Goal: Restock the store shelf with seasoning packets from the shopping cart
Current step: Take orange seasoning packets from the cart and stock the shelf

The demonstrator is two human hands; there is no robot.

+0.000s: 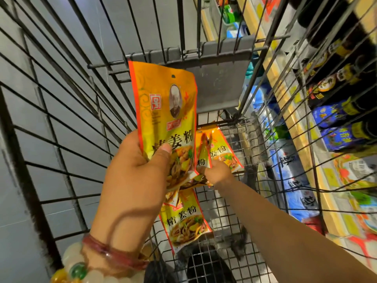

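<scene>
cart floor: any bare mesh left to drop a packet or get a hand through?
Bare mesh lies right of the loose packet and below the right hand, out to the cart's right wall. More mesh shows near the bottom edge. The middle is crowded: the left hand holds a raised packet over it, and the right hand is at two more packets.

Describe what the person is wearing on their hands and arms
Both forearms are bare, with no sleeves or gloves in view. The left hand has jewellery stacked at its wrist: a thin reddish-brown bangle and, below it, a beaded bracelet of pale white beads with one green and one amber bead. The right hand and its forearm show nothing worn.
</scene>
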